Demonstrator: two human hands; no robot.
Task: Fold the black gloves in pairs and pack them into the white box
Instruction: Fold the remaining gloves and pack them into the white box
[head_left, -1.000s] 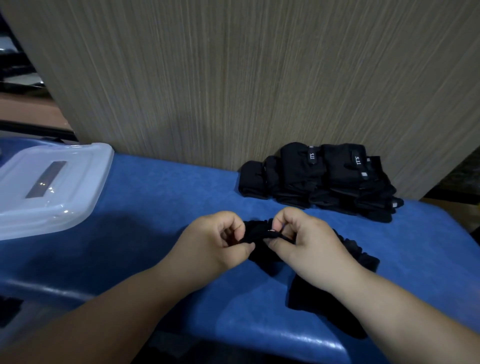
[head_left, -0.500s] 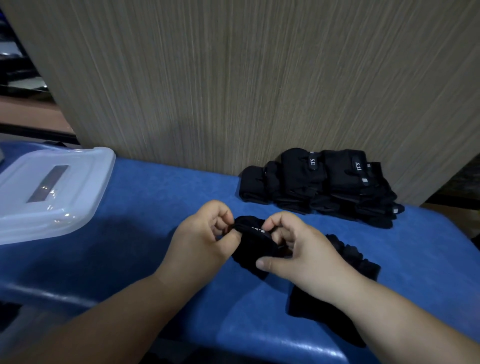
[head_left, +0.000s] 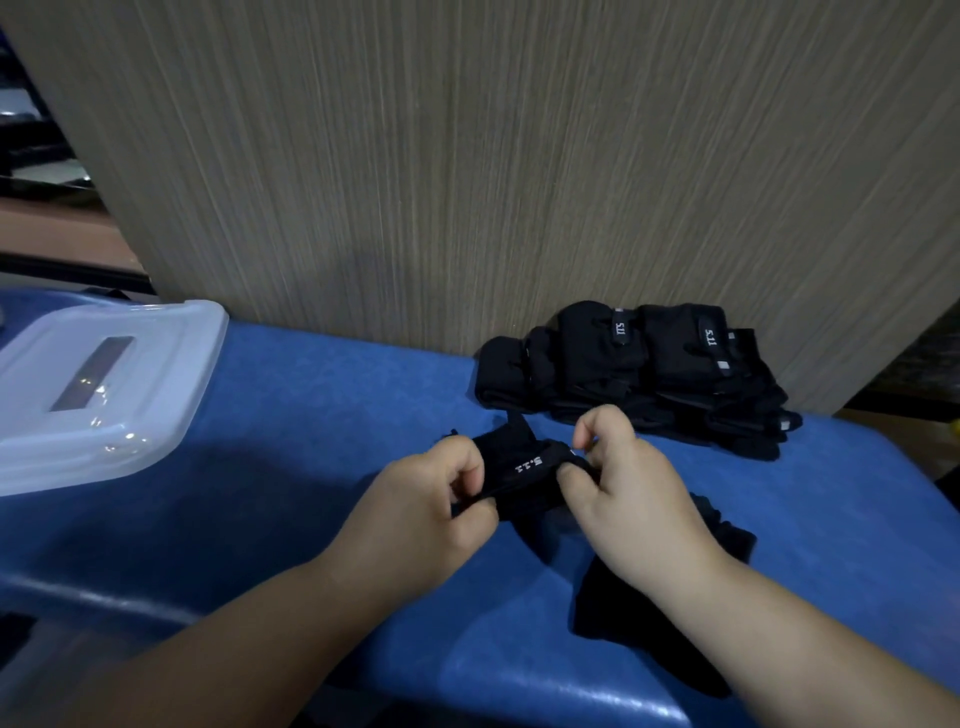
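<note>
Panelling (head_left: 467, 156) in pale wood grain filled the back of my view, and the blue table (head_left: 291, 426) ran along its foot. At the table's left end sat the white box (head_left: 109, 395) with its lid on, where it had been half a second before. Against the panelling to the right lay the pile of black gloves (head_left: 644, 374) in folded bundles, undisturbed since the earlier picture. A loose glove (head_left: 654, 629) lay flat near the table's front edge, partly under the right forearm, and it too had not moved.

Both hands were over the middle of the table, just in front of the pile. The left hand (head_left: 415, 519) had its fingers (head_left: 467, 467) curled over and its thumb underneath, pinching the left end of the held glove (head_left: 524, 475). The right hand (head_left: 639, 499) pinched the other end between thumb and curled fingers, its forefinger crooked above the cloth.

Half a second earlier that glove had been a bunched lump between the two hands. At this moment it was drawn out into a short band from one grip to the other, with small white lettering (head_left: 529, 464) turned upward. I could not tell whether it cleared the table.
</note>
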